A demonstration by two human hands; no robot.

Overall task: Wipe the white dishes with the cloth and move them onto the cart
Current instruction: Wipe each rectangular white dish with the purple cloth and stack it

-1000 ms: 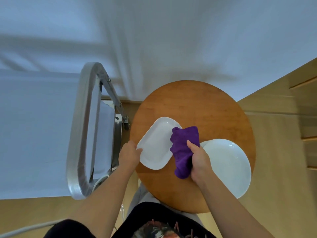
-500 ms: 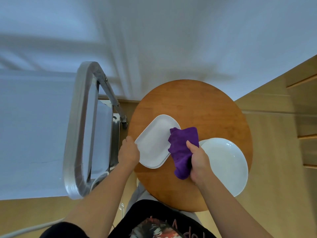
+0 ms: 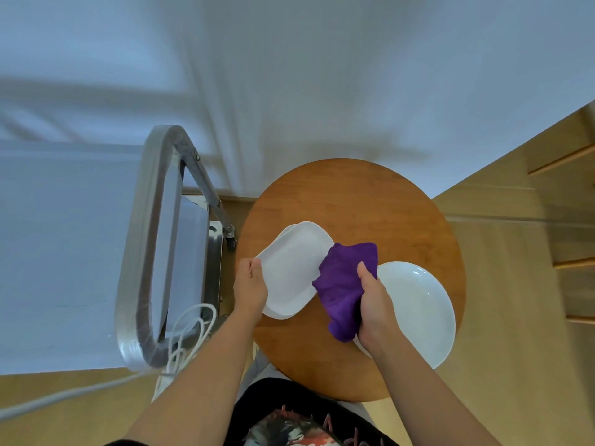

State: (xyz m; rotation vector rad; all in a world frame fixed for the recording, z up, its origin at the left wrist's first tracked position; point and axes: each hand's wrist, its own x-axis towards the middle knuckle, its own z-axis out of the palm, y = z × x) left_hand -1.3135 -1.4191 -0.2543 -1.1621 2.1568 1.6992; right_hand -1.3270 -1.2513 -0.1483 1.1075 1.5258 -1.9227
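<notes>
Hands of a person are working over a round wooden table (image 3: 354,194) where two white dishes are showing: one squarish plate (image 3: 294,268) and one round plate (image 3: 415,310). The left hand (image 3: 249,286) is gripping the squarish plate by its near-left edge, thumb over the rim, holding it tilted so its face is turning up and toward the right, its long axis running from near-left to far-right. The right hand (image 3: 375,305) is closing around a single purple cloth (image 3: 344,284), bunched and pressing against the plate's right edge. The round plate is lying flat on the table's right side, partly under the right hand, with nothing in it. One metal cart (image 3: 151,252) is standing just left of the table, a white cord (image 3: 188,333) draping over its near end.
</notes>
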